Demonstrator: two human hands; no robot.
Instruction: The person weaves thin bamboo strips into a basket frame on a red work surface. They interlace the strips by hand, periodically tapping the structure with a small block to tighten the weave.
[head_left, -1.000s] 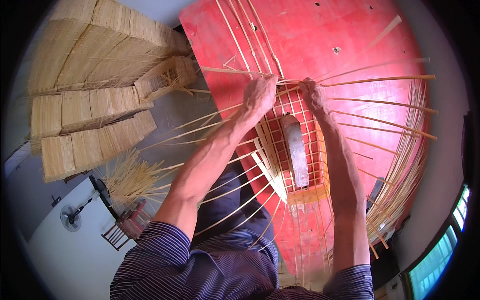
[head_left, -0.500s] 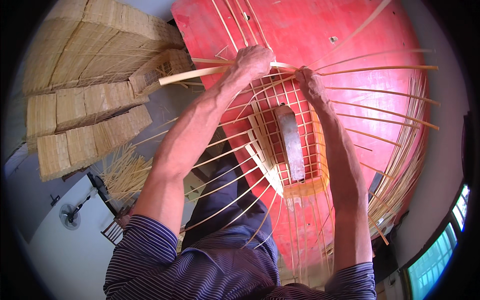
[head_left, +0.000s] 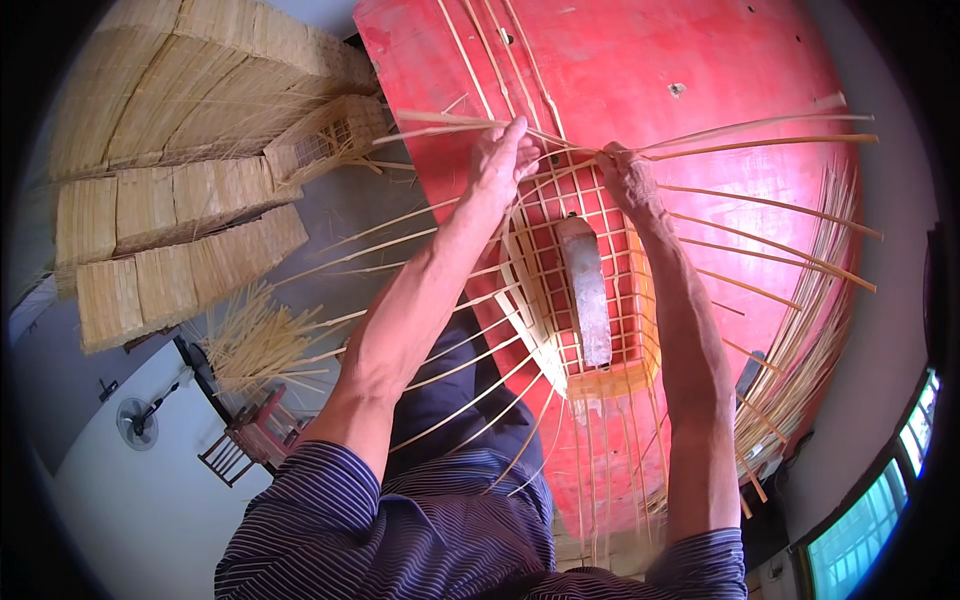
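Observation:
A half-woven bamboo basket (head_left: 619,290) with an open lattice base lies on the red board, its loose strips fanning out on every side. Inside it rests a long grey block (head_left: 583,285). My left hand (head_left: 503,163) is at the far left corner, fingers apart, beside the bamboo strips (head_left: 440,126) that run past it. At the far right corner, my right hand (head_left: 628,178) is closed in a pinch on a bamboo strip (head_left: 570,144) where it crosses the basket's far side. The fingertips of that hand are partly hidden.
The red board (head_left: 700,60) fills the middle. Bundled long strips (head_left: 815,330) lie along its right edge. Stacks of finished woven pieces (head_left: 190,215) stand at the left, above a pile of loose strips (head_left: 245,340). A fan (head_left: 137,424) and a wooden chair (head_left: 250,435) are at lower left.
My left hand has opened from a closed grip and dropped slightly toward me. The strip ends at its left have swung away from me. My right hand stays at the corner.

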